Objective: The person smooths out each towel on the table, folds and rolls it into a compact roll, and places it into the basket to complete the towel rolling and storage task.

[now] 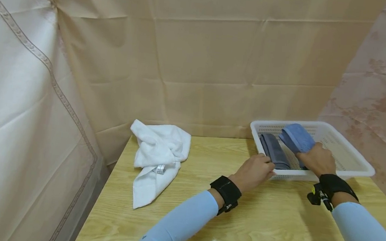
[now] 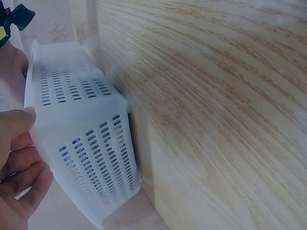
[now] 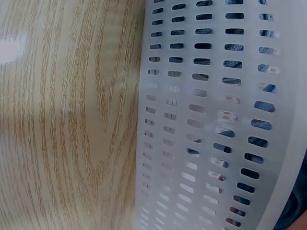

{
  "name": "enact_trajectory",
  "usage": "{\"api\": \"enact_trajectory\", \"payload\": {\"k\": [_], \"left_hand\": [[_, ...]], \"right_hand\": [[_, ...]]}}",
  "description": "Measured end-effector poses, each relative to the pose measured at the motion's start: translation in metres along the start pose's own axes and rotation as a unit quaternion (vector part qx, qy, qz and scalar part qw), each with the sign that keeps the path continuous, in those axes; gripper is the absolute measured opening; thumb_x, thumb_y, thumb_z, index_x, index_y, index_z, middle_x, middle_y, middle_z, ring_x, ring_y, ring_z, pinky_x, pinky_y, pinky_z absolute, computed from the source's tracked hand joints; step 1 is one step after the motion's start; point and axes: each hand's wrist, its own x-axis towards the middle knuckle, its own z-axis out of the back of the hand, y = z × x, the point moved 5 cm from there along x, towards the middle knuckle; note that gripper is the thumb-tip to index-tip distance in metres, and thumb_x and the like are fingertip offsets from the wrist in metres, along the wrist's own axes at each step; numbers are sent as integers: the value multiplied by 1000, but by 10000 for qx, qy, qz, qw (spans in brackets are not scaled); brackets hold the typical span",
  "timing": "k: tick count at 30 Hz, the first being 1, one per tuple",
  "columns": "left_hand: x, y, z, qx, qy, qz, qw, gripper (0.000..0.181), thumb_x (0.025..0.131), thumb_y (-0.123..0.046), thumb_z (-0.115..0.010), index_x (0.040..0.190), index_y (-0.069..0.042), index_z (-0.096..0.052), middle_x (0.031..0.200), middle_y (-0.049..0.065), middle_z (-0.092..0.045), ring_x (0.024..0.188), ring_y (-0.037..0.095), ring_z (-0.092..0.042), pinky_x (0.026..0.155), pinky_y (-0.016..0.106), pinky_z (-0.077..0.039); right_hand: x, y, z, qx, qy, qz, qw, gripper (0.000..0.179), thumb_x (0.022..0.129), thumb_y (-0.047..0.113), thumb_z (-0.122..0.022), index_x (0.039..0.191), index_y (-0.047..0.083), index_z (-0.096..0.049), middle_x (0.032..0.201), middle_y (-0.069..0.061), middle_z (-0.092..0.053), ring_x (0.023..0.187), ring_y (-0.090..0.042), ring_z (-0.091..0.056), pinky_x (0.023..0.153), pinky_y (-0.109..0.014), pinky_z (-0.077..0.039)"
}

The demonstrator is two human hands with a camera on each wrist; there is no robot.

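"Any writing?"
"'ASON' on the left curtain (image 1: 19,122); the label (image 1: 160,169) on one white towel (image 1: 160,146) is unreadable."
"Hands?"
"Left hand (image 1: 252,172) pinches the one basket's rim (image 1: 352,149); right hand (image 1: 318,160), fingers curled, grips one blue towel (image 1: 297,137) inside, beside one grey towel (image 1: 275,151)."

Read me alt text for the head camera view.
A person's right hand holds a blue cloth in a white basket, beside a folded gray cloth; the left hand grips the rim. A crumpled white cloth lies at left on the table.
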Motion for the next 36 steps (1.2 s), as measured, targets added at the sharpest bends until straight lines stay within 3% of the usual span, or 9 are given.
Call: {"api": "enact_trajectory", "payload": {"k": [9,14,20,23,25,27,30,36], "left_hand": [[0,-2,-1,73,-1,-23,10000,19,104,-35,-64,103,-22,-78,97,-8,-68,87,6,-59,81,14,-46],[-1,-3,0,81,-22,-50,10000,19,104,-34,-64,103,-22,-78,98,-8,-69,87,6,-59,80,15,-46],[-2,-3,-1,28,-71,-53,10000,18,104,-33,-65,103,-21,-78,98,-8,-69,87,6,-59,81,15,-46],[-1,-3,-2,3,-90,-71,9999,18,104,-33,-65,103,-21,-78,97,-8,-69,87,6,-59,81,15,-46],[-1,-4,-2,21,-68,-98,9999,19,104,-33,-64,103,-21,-78,98,-8,-69,87,6,-59,82,15,-46],[0,-4,-3,17,-49,-112,9999,19,104,-33,-63,103,-21,-78,98,-8,-69,88,6,-59,82,15,-46],[1,-5,-4,-13,-8,-122,9999,19,105,-33,-63,103,-22,-78,99,-9,-69,89,6,-59,83,14,-45],[2,-6,-4,-71,112,-89,9999,19,105,-33,-62,103,-22,-78,98,-9,-69,89,5,-58,83,14,-45]], "right_hand": [[-2,-4,-5,-205,314,-190,9991,70,88,35,-70,110,-27,-46,87,-44,-56,68,-54,-62,46,-49,-46],[-2,-5,-8,-431,766,-308,9957,73,89,38,-67,110,-28,-43,86,-42,-54,71,-53,-61,49,-49,-47],[1,-8,-11,-674,1218,-451,9892,83,91,45,-64,115,-30,-38,94,-47,-52,79,-55,-61,54,-51,-49],[3,-9,-13,-721,1450,-505,9855,90,92,49,-62,120,-32,-35,104,-51,-49,90,-61,-58,64,-60,-50],[2,-9,-14,-715,1650,-620,9817,97,93,53,-60,127,-33,-32,114,-53,-45,102,-67,-52,80,-72,-45],[1,-8,-14,-716,1826,-726,9779,101,93,56,-58,131,-32,-30,123,-54,-41,112,-71,-43,91,-82,-33],[0,-8,-16,-731,2031,-817,9730,103,93,60,-56,134,-31,-31,130,-54,-36,121,-73,-33,96,-88,-17],[4,-11,-23,-763,2318,-703,9672,103,95,65,-51,134,-29,-33,132,-52,-36,121,-71,-36,96,-86,-21]]}}
